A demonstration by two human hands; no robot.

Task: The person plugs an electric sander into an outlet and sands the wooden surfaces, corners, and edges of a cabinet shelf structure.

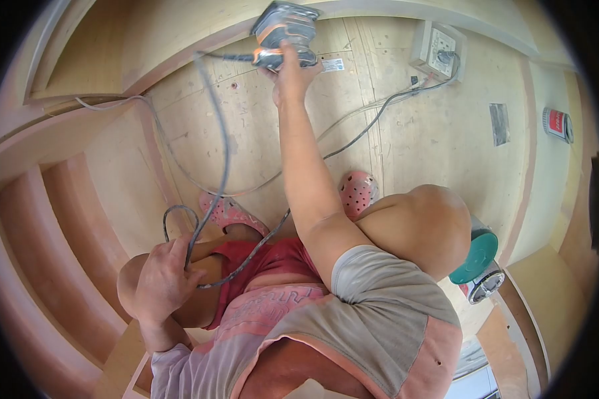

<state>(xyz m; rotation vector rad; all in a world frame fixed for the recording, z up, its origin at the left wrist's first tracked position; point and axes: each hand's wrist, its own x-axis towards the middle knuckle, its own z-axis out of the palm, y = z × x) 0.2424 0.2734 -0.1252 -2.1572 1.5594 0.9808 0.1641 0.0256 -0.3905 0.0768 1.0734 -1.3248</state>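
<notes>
1. Your grey-and-pink shirt point(379, 319) is filling the foreground nearest the camera, with your red shorts point(246, 259) showing just beyond it.
2. Along the far left, wooden compartments point(66, 233) with reddish-brown insides are curving past you.
3. Your left hand point(163, 279) is curling its fingers around a dark cable point(226, 143), holding it in a loose loop beside your left knee point(128, 282).
4. Past that hand, one pink clog point(229, 216) is resting on the pale wooden floor point(419, 166), partly behind the cable.
5. Straight ahead, the orange-and-black sander point(287, 32) is sitting at the wooden edge at the top of the view, its cable leaving to the left; you cannot tell here whether its pad is touching the wood.
6. Your right hand point(293, 78) is grasping the sander's near end, arm outstretched.
7. Your other pink clog point(358, 193) is showing between your right arm and right knee.
8. Further right, a socket box point(439, 53) is holding a dark plug point(446, 57).
9. At the far right, a red-labelled tin point(558, 125) is standing near the wall.
</notes>
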